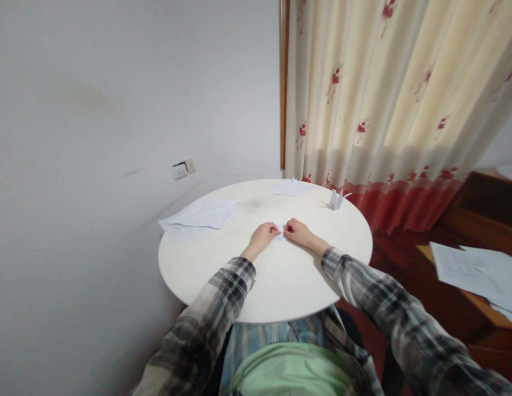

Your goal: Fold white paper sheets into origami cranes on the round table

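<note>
A small piece of folded white paper [280, 233] lies between my hands near the middle of the round white table [280, 291]. My left hand [264, 235] pinches its left side with thumb and fingertips. On the right side, my right hand [297, 231] has its fingers curled in and closed at the paper's edge. The folds are too small to make out, and my fingers cover part of the paper.
Loose white sheets [204, 213] lie at the table's left. More paper pieces [291, 187] are at the back, and a folded paper crane [336, 199] stands at the back right. A wall [94, 165] borders the left; printed sheets [478, 272] rest on wooden furniture to the right.
</note>
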`<state>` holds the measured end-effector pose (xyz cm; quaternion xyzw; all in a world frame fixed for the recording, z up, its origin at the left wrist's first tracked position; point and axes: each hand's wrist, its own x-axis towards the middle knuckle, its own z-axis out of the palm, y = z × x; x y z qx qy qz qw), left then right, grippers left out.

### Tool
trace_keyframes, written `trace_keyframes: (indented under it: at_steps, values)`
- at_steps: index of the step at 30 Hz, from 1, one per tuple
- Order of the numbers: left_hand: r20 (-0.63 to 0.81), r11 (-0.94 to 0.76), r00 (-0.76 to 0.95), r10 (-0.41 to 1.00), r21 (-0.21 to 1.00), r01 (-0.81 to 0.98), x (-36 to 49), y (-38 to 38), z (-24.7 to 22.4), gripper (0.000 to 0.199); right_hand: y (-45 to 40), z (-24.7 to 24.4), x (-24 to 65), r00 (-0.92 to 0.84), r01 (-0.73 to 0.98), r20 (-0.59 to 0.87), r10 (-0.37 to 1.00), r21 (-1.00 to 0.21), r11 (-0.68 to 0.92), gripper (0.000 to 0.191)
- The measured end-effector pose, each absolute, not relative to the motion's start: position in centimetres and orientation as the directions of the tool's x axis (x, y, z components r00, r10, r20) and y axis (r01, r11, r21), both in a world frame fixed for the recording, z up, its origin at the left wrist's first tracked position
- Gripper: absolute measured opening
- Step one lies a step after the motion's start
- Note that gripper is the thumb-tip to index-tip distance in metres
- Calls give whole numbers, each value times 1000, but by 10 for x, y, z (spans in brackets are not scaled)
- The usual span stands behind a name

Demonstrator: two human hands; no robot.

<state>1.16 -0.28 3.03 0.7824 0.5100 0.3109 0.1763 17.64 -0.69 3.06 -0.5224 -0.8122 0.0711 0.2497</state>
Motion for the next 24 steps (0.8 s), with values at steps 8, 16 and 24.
trace_keyframes:
  at_steps: [8,16,24]
  values:
    - [438,-564,402,804,352,747,15,-16,38,15,-8,28,178,-372,754,428,824,-378,537,16]
    - [391,-514,384,836,315,798,15,-21,38,22,-12,30,183,-439,760,429,790,-291,581,19]
    - [447,-453,305,841,272,849,12,-19,40,20,-18,37,182,-347,810,455,820,-296,507,30]
